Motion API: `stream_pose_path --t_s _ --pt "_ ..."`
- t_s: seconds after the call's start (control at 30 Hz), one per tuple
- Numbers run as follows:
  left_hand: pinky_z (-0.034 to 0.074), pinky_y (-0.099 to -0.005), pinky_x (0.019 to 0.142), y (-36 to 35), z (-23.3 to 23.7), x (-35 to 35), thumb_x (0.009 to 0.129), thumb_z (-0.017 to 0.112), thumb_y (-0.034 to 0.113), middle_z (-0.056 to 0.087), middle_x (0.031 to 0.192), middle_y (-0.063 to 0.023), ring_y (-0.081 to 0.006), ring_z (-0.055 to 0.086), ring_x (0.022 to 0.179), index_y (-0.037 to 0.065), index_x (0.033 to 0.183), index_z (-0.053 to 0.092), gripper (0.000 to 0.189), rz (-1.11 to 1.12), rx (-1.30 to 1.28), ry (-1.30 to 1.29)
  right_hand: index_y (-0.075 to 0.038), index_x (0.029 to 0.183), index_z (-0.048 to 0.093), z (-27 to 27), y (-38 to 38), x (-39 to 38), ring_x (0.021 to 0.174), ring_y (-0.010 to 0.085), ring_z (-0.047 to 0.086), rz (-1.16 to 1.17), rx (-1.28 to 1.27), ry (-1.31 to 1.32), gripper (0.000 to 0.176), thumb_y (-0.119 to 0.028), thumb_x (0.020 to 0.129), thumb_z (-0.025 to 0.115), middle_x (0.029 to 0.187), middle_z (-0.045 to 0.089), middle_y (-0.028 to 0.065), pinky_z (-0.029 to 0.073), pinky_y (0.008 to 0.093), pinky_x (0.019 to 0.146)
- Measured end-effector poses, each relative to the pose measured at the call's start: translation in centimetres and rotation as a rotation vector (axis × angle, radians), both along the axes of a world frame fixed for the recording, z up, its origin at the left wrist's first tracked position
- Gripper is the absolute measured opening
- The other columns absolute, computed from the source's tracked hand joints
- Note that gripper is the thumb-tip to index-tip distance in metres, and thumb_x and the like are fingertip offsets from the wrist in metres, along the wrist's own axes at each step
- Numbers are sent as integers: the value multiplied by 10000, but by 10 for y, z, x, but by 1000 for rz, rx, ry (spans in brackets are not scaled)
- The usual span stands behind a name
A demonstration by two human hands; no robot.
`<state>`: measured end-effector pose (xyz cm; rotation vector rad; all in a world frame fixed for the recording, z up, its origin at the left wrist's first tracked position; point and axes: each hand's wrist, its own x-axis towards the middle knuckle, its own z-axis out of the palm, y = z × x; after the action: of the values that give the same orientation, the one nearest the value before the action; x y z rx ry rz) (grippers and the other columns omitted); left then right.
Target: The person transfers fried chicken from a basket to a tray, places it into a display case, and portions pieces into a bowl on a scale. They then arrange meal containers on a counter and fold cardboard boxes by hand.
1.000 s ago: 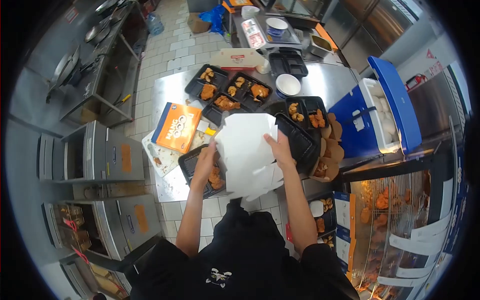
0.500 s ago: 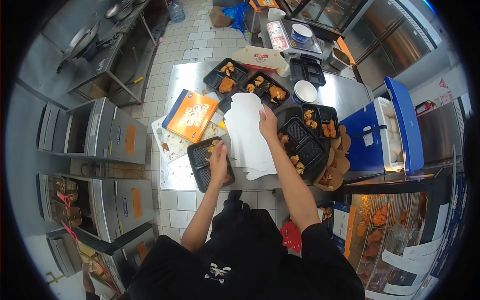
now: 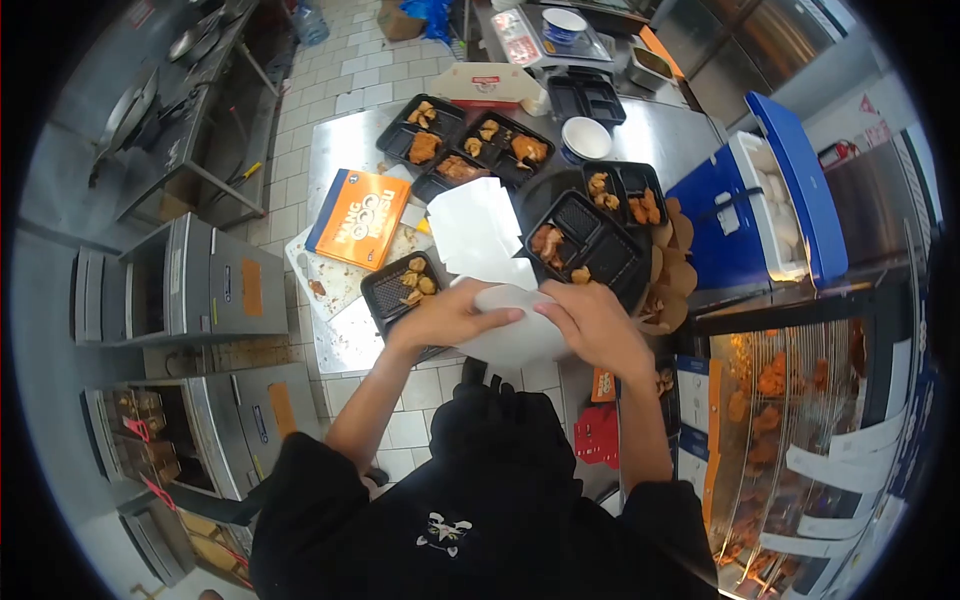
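Note:
Close to my body, above the table's front edge, I hold a bent white cardboard blank (image 3: 515, 335) between both hands. My left hand (image 3: 445, 318) grips its left side, thumb on top. The right side is pinched by my right hand (image 3: 597, 328), also with the thumb over it. Just beyond lie more flat white cardboard blanks (image 3: 475, 232). A black tray with chicken pieces (image 3: 402, 288) sits by my left hand and partly behind it. Beyond my right hand is another black compartment tray (image 3: 590, 245) with chicken in it.
On the steel table (image 3: 345, 140) are an orange box (image 3: 360, 220) on a stained white cutting board (image 3: 300, 262), several more food trays and a white tub (image 3: 586, 139). A blue cooler (image 3: 715, 215) stands right, above a lit fried-chicken display (image 3: 775, 420). Ovens (image 3: 245, 290) line the left.
Both hands have come together nearer my body. A white blank has been lifted off the others and is now bent between them. My left hand has left the tray's chicken.

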<state>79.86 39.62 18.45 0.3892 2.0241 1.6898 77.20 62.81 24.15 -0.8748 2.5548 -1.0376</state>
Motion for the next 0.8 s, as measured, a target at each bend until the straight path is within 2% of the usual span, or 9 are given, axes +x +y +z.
stream_pose_path --t_s 0.03,0.1,0.2,0.27,0.3,0.43,0.53,0.7,0.8 --pt "483 -336 901 18 -6 -2 930 655 297 677 1101 -149 -264 644 1022 39 1297 558 459 -73 -3 -96 11 970 594 -1 9 13 736 430 599 -68 -15 -7 182 -168 940 578 767 584 244 441 429 622" --pt "494 -372 816 66 -31 9 1002 524 204 641 943 -207 -332 647 909 22 1190 556 264 57 57 263 -4 987 595 -18 24 41 772 437 607 -314 -50 -10 161 -157 954 554 805 617 240 457 440 631" --pt "456 -368 910 128 -44 48 1006 474 105 589 1101 -193 -352 591 1031 22 1238 521 251 254 29 446 -11 1005 600 -47 48 82 707 360 640 -633 -121 -4 127 -123 965 553 804 646 199 474 396 629" --pt "438 -362 940 137 -46 46 1016 461 126 565 1170 -181 -321 567 1089 22 1250 512 261 3 134 416 -1 1015 602 -46 73 100 684 283 650 -776 -173 -63 128 -114 960 574 793 649 171 484 356 647" --pt "429 -359 955 141 -47 48 1021 455 137 553 1204 -175 -306 554 1117 22 1256 508 267 -123 188 394 16 1003 612 -57 92 111 710 154 625 -761 -233 -31 131 -96 937 620 786 650 117 482 279 679" --pt "415 -315 965 153 -41 53 1056 406 210 554 1219 -111 -185 527 1140 34 1294 498 310 -508 348 -2 21 929 641 -60 142 160 729 70 602 -730 -390 -314 122 -90 894 678 782 665 70 471 228 679" --pt "410 -310 972 172 -54 73 1056 415 208 550 1210 -83 -145 513 1137 38 1316 481 318 -525 341 -5 15 919 652 -56 159 192 702 72 600 -762 -293 -283 133 -107 884 690 750 661 64 470 237 652" --pt "460 -255 822 212 -29 119 1002 573 214 632 1001 -33 -97 585 926 3 1041 668 235 -268 197 -151 5 950 662 -42 167 239 655 142 606 -869 -332 -55 181 -160 886 701 764 664 95 484 258 645" --pt "460 -254 815 232 -18 155 986 601 199 642 982 -27 -96 589 912 -5 1057 672 227 -260 379 -187 10 945 658 -34 182 273 656 127 577 -878 -416 -35 186 -163 894 705 765 647 81 469 254 638"
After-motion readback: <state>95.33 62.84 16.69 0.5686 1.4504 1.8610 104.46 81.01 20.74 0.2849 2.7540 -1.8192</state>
